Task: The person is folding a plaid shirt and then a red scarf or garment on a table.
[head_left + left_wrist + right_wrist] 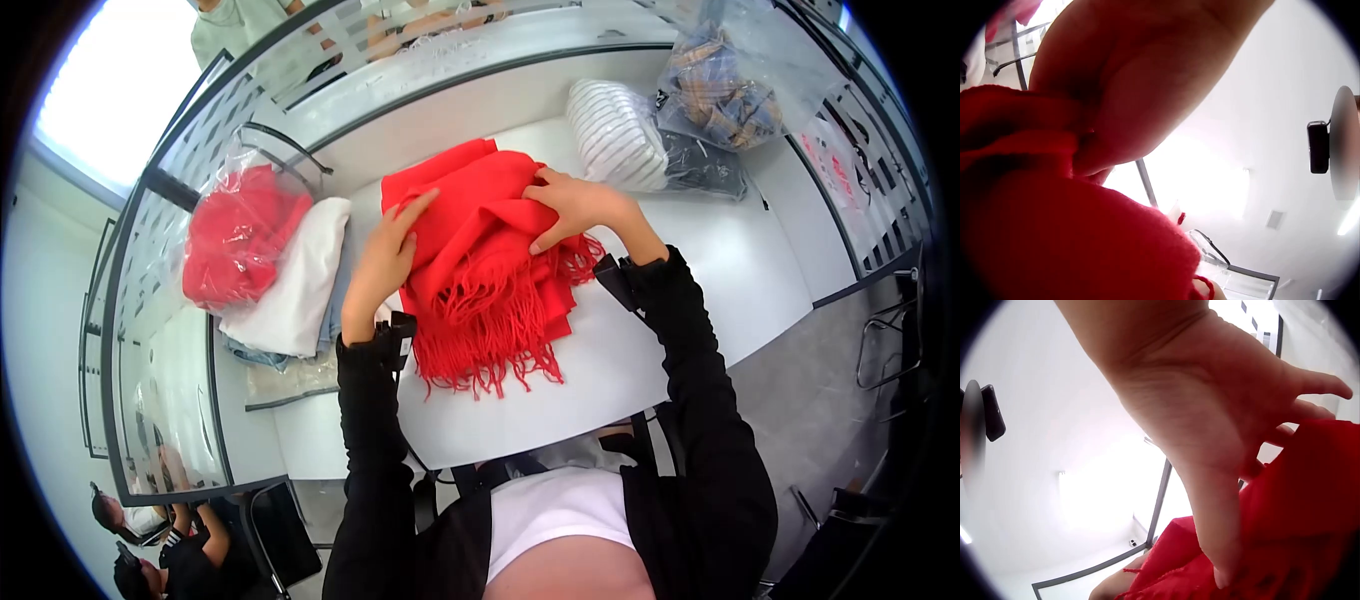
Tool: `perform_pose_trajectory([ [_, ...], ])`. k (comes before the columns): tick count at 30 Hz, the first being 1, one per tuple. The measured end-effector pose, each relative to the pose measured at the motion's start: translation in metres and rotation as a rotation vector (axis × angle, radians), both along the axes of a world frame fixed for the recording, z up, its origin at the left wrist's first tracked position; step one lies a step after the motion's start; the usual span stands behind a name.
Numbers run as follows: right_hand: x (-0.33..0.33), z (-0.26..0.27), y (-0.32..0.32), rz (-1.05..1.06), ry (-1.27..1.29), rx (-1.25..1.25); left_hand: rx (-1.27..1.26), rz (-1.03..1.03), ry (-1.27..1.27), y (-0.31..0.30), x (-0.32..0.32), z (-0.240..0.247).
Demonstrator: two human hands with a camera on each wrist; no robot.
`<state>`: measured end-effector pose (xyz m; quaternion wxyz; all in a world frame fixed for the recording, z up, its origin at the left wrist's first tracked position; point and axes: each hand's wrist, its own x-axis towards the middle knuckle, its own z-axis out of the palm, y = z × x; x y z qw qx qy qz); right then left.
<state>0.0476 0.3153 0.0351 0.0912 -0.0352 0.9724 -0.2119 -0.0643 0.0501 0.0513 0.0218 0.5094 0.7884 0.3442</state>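
Note:
A red fringed scarf (480,230) lies loosely folded in a rumpled heap on the white table (690,290), its tassels hanging toward the person's body. On its left side rests the left hand (385,255), fingers extended along the cloth and thumb apart from them. The right hand (580,205) touches the scarf's upper right part, with thumb and fingers spread over the folds. From the right wrist, the palm (1204,419) shows, the thumb pointing down against the red cloth. In the left wrist view, red fabric hides most of the left fingers.
Left of the scarf sit a bagged red item (235,240) and a folded white garment (295,285) over blue cloth. A striped white bundle (615,135) and a bagged plaid item (720,90) stand at the back right. Low partitions (550,80) border the table; other people are beyond.

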Motion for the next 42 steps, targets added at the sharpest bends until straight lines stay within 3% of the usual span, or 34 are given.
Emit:
perform_pose_trajectory([
  [5, 0.003, 0.009, -0.012, -0.013, -0.013, 0.109, 0.118, 0.109, -0.032, 0.001, 0.001, -0.002],
  [8, 0.002, 0.005, -0.017, 0.007, 0.041, 0.108, 0.035, 0.183, -0.060, -0.001, 0.006, 0.007],
  [10, 0.003, 0.000, -0.020, 0.018, 0.061, 0.058, 0.001, 0.181, -0.028, -0.003, 0.003, 0.006],
  [15, -0.001, 0.002, -0.010, 0.011, 0.075, 0.010, 0.204, 0.141, -0.018, -0.006, -0.002, 0.010],
  [20, 0.003, 0.007, -0.005, 0.091, 0.075, 0.015, 0.100, 0.113, 0.022, -0.007, -0.007, 0.007],
  [30, 0.016, 0.029, -0.015, 0.228, -0.034, -0.029, 0.131, 0.103, -0.043, -0.004, 0.002, 0.017],
  [34, 0.015, 0.030, -0.007, 0.317, 0.088, -0.129, 0.165, 0.061, -0.075, -0.003, 0.008, 0.023],
  [38, 0.009, 0.037, -0.016, 0.204, 0.230, -0.294, 0.142, 0.028, -0.042, -0.001, 0.020, 0.032],
  [42, 0.007, 0.035, -0.012, 0.193, 0.360, -0.242, 0.143, -0.006, -0.014, -0.003, 0.022, 0.040],
])
